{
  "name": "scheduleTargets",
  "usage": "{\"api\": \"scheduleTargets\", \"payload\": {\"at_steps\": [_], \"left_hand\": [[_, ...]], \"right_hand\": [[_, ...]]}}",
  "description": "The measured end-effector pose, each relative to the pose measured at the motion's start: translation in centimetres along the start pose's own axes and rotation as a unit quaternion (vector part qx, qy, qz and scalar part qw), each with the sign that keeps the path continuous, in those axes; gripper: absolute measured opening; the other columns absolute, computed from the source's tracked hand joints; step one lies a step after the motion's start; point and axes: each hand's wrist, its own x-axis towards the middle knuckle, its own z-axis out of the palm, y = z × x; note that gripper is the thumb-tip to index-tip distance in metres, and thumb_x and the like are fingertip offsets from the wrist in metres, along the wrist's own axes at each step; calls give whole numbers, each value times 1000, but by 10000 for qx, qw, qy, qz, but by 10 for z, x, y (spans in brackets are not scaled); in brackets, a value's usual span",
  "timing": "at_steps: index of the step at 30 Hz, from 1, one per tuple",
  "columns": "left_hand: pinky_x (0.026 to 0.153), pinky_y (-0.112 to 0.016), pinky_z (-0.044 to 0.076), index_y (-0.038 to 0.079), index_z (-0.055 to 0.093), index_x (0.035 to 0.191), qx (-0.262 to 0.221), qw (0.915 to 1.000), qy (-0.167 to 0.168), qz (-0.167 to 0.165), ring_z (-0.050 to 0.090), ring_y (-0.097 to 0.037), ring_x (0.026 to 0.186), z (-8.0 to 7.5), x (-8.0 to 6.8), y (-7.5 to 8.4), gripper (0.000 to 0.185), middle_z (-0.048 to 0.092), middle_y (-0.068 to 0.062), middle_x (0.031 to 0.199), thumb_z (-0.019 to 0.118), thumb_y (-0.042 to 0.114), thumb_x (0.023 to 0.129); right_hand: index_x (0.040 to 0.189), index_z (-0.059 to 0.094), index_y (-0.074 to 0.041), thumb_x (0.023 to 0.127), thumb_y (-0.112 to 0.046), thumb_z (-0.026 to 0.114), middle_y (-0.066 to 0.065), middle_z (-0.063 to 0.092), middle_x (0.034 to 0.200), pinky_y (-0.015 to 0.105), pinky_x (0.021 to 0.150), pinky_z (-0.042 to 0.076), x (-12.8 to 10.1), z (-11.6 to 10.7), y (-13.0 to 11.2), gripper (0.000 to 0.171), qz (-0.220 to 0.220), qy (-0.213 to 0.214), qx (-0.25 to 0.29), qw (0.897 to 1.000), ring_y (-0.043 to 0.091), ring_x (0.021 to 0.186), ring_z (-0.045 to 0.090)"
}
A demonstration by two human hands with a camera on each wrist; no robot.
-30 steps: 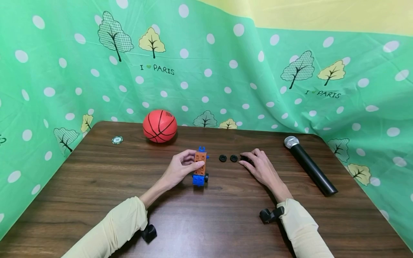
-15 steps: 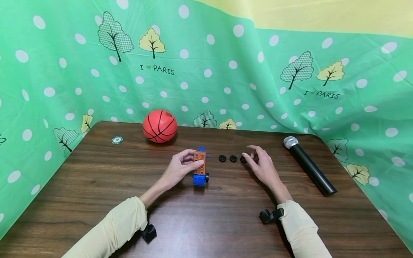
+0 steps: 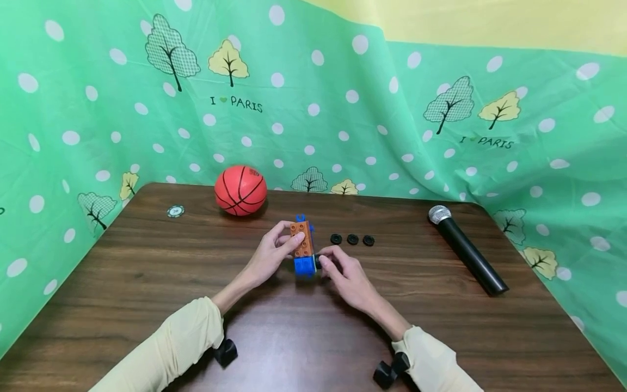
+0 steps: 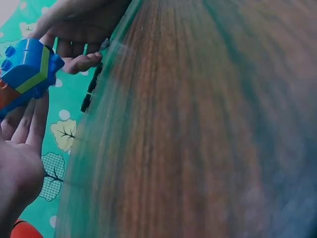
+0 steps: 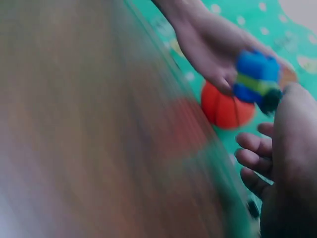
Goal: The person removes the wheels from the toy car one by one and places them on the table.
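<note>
My left hand (image 3: 266,257) grips a toy block car (image 3: 302,239), thumb on top of its orange studded body. Its near end is a blue block (image 4: 22,67), banded yellow-green in the left wrist view. One black wheel (image 5: 270,101) sits on the right side of that end. The thumb and forefinger of my right hand (image 3: 351,280) pinch this wheel, while its other fingers curve loosely below in the right wrist view. A blue stub sticks out bare near the car's far right. Three loose black wheels (image 3: 352,239) lie in a row beyond my right hand.
A red toy basketball (image 3: 240,190) stands at the back, left of the car. Farther left lies a poker chip (image 3: 175,211). To the right a black microphone (image 3: 467,250) lies slantwise on the wooden table (image 3: 294,337). Green cloth hangs behind.
My right hand has left the third loose wheel and come left and nearer, onto the car's mounted wheel. The car has tilted slightly in my left hand.
</note>
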Motion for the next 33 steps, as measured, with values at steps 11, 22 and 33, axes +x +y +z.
{"api": "scheduleTargets", "payload": {"at_steps": [11,22,33], "left_hand": [[82,-41,60,9,40,153,-476,9978,-421,-214,73,-29,97,4,0,-1,54,68,-25,118,62,18,105],[94,-36,55,-6,60,134,178,9996,-106,-183,71,-29,106,9,1,-2,41,71,-18,116,69,16,100],[83,-42,60,-5,48,140,-549,9960,-633,-303,72,-24,98,9,1,0,42,67,-29,121,59,17,106]], "right_hand": [[111,66,-4,108,-14,57,3,62,84,28,68,50,1,20,-8,14,570,739,585,9939,19,75,60],[113,62,-1,109,-15,54,8,56,85,26,70,45,0,23,-9,17,796,888,1057,9872,24,77,54],[114,57,-4,111,-15,51,3,52,84,25,67,39,-1,28,-12,13,631,1055,806,9891,15,74,49]]}}
